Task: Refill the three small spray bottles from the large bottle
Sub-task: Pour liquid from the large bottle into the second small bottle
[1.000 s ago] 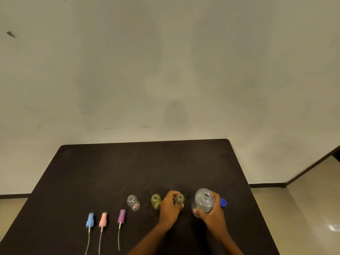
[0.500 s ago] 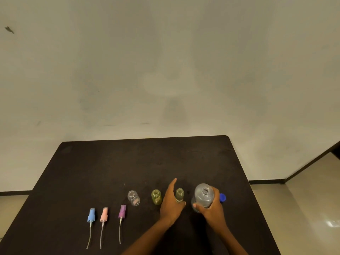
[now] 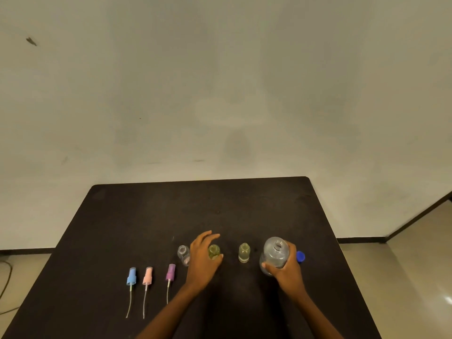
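Observation:
Three small uncapped bottles stand in a row on the black table (image 3: 146,216): a clear one (image 3: 183,253), a green middle one (image 3: 214,251) and a right one (image 3: 244,252) holding yellowish liquid. My left hand (image 3: 201,259) cups the middle bottle, thumb at its near side and fingers spread behind it; a firm grip does not show. It hides part of the clear bottle. My right hand (image 3: 285,270) grips the large clear bottle (image 3: 276,254), which stands upright and uncapped at the right end of the row.
A blue cap (image 3: 300,256) lies just right of the large bottle. Three spray heads with dip tubes lie at the front left: blue (image 3: 131,277), pink (image 3: 147,277), purple (image 3: 170,272). The table's right edge is close to my right arm.
My left hand let go of the right small bottle and moved left to the middle green one. My right hand stayed on the large bottle.

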Motion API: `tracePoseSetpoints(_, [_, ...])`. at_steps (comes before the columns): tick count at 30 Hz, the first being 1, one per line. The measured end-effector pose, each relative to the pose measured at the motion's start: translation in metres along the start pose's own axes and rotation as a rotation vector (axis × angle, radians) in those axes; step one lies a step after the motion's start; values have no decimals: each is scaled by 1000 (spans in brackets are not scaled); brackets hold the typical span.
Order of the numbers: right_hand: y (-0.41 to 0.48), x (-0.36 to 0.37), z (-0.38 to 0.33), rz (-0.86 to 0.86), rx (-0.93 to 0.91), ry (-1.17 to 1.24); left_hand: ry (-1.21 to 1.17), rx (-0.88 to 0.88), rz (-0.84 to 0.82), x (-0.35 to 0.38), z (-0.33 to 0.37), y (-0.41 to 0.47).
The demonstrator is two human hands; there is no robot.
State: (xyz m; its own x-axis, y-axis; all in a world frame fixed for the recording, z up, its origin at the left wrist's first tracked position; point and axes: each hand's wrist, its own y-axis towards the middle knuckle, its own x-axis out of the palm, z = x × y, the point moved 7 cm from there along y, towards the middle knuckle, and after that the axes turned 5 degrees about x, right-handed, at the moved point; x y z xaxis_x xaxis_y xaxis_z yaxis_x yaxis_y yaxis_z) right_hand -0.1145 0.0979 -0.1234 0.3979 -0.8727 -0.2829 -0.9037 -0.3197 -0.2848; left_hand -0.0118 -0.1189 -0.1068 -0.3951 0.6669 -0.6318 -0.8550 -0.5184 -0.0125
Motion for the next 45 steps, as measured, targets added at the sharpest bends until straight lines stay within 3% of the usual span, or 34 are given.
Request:
tracePoseSetpoints(8, [0,0,-1,-16,-17,1,-155,-147,-89,17,-21,-1])
tracePoseSetpoints(14, [2,0,-2,-22,-33,-14,-200,-99,-29,2,-6,9])
tracePoseSetpoints(20, [10,-3,-26,-6,-81,-43,-362,45,-3,-47,56,29])
tracePoseSetpoints(24, [9,-20,-78,23,-142,-45,-485,129,2,-87,104,32])
tracePoseSetpoints(29, [-9,-44,-190,20,-373,-80,-748,130,-59,-126,172,25])
tracePoseSetpoints(37, [-53,-78,-336,176,-723,-206,-734,340,-108,-186,272,0])
tracePoseSetpoints(45, [-103,-104,-414,417,-968,-390,-796,375,-48,-207,297,-9])
